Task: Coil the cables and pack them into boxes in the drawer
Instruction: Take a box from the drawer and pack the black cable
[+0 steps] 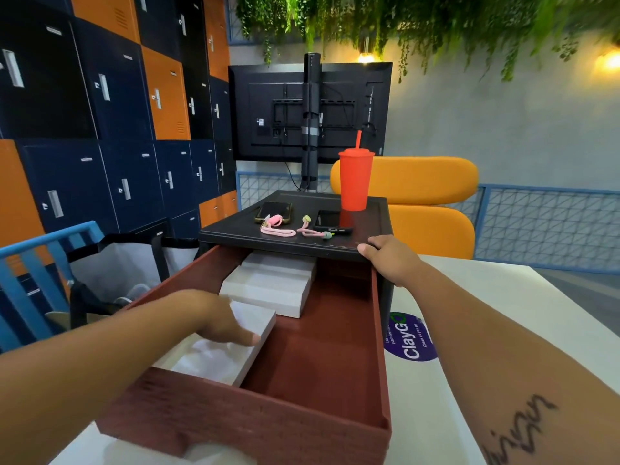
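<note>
Navy and orange metal lockers (100, 129) fill the left wall, with the back of a black monitor on a stand (268, 112) and an orange padded chair (429, 182) behind a white table (503, 297). On the table stands a black plastic drawer unit (235, 229) with its reddish-brown drawer (379, 330) pulled well out. Three flat white boxes lie along the drawer's left side: the nearest box (218, 360), a middle box (268, 290) just behind it, and a rear box (278, 263) partly under the unit's top. The left hand (214, 317) reaches into the drawer, holding nothing, its index finger straight and touching the nearest box's right edge. The right hand (389, 256) lies on the top's front right corner, thumb against the lip; whether it clasps the edge or merely rests there, I cannot tell. Two pink braided cables (276, 229) lie loose on the top, beside two dark phones (273, 211) and a red plastic tumbler with a straw (355, 182).
</note>
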A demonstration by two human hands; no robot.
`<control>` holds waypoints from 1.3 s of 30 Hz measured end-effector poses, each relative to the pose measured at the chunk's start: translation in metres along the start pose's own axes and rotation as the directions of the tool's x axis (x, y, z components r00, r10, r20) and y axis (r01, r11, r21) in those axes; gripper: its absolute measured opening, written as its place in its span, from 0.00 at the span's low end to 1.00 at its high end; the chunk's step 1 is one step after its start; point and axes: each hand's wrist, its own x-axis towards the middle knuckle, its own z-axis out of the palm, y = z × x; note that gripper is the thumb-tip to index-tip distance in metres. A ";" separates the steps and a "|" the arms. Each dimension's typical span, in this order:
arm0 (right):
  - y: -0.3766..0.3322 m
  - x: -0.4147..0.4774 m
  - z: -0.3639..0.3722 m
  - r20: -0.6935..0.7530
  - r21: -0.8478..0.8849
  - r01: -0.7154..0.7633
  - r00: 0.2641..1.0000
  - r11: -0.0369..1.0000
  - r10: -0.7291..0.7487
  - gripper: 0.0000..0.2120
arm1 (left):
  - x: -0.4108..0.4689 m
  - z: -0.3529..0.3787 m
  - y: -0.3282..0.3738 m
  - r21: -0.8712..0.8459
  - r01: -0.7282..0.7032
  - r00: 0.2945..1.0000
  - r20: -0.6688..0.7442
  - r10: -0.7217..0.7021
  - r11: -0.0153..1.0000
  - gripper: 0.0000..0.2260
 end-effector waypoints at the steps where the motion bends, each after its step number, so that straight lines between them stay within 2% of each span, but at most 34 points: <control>1: 0.000 0.000 0.000 -0.001 0.003 -0.001 1.000 1.000 0.001 0.26 | -0.001 0.002 0.005 -0.011 0.022 0.999 0.034 -0.021 1.000 0.39; 4: 0.001 0.000 0.000 -0.004 0.010 -0.002 1.000 1.000 0.002 0.26 | 0.001 0.009 0.010 -0.065 0.099 0.990 0.111 -0.091 0.993 0.40; 8: 0.000 -0.001 0.000 -0.005 0.000 0.014 1.000 1.000 -0.014 0.26 | 0.009 0.016 0.009 -0.130 0.105 0.992 0.086 -0.094 0.986 0.32; 11: 0.001 -0.002 0.000 -0.002 -0.006 0.022 1.000 1.000 -0.022 0.26 | 0.006 0.010 0.010 -0.133 0.075 0.997 0.002 -0.075 0.988 0.30; 16: -0.009 -0.004 -0.011 0.096 0.018 -0.017 0.995 1.000 0.015 0.27 | -0.017 -0.015 0.006 -0.161 -0.033 0.990 -0.142 0.010 0.986 0.24; 18: -0.019 -0.010 -0.016 -0.005 0.089 -0.017 1.000 0.996 0.018 0.28 | -0.030 -0.023 0.008 -0.081 -0.085 0.973 -0.220 0.066 0.993 0.23; 20: -0.035 -0.026 -0.023 -0.109 0.193 0.045 0.994 0.980 -0.024 0.25 | -0.046 -0.027 0.011 -0.010 -0.113 0.946 -0.307 0.105 0.993 0.24; 21: -0.042 -0.038 -0.029 -0.116 0.253 0.078 0.992 0.964 -0.050 0.23 | -0.055 -0.028 0.014 0.011 -0.130 0.925 -0.357 0.126 0.991 0.25; 23: -0.056 -0.063 -0.040 -0.062 0.376 0.112 0.994 0.920 -0.095 0.22 | -0.074 -0.028 0.021 0.063 -0.173 0.852 -0.491 0.181 0.983 0.25; 25: -0.061 -0.089 -0.054 -0.016 0.509 0.104 0.994 0.854 -0.111 0.23 | -0.093 -0.026 0.031 0.148 -0.203 0.739 -0.625 0.250 0.968 0.27; 27: -0.059 -0.111 -0.070 0.003 0.663 0.072 0.995 0.745 -0.099 0.20 | -0.111 -0.022 0.044 0.214 -0.246 0.627 -0.709 0.324 0.945 0.31; 29: -0.053 -0.132 -0.082 -0.011 0.762 0.079 0.994 0.643 -0.109 0.10 | -0.125 -0.017 0.058 0.278 -0.295 0.530 -0.748 0.399 0.914 0.37; 30: -0.048 -0.143 -0.087 -0.011 0.794 0.079 0.993 0.603 -0.116 0.09 | -0.129 -0.014 0.065 0.309 -0.303 0.489 -0.762 0.426 0.901 0.39; 33: -0.024 -0.172 -0.093 -0.025 0.863 0.094 0.989 0.497 -0.143 0.23 | -0.139 -0.004 0.087 0.341 -0.343 0.371 -0.807 0.460 0.875 0.40; 37: 0.009 -0.217 -0.101 -0.157 0.880 0.183 0.983 0.438 -0.097 0.20 | -0.141 0.019 0.107 0.382 -0.477 0.202 -0.829 0.521 0.792 0.38; 38: 0.018 -0.227 -0.103 -0.185 0.887 0.197 0.980 0.417 -0.069 0.19 | -0.142 0.025 0.112 0.357 -0.536 0.179 -0.837 0.517 0.765 0.38; 39: 0.029 -0.236 -0.105 -0.207 0.891 0.206 0.978 0.405 -0.043 0.18 | -0.143 0.032 0.119 0.323 -0.592 0.192 -0.833 0.519 0.738 0.37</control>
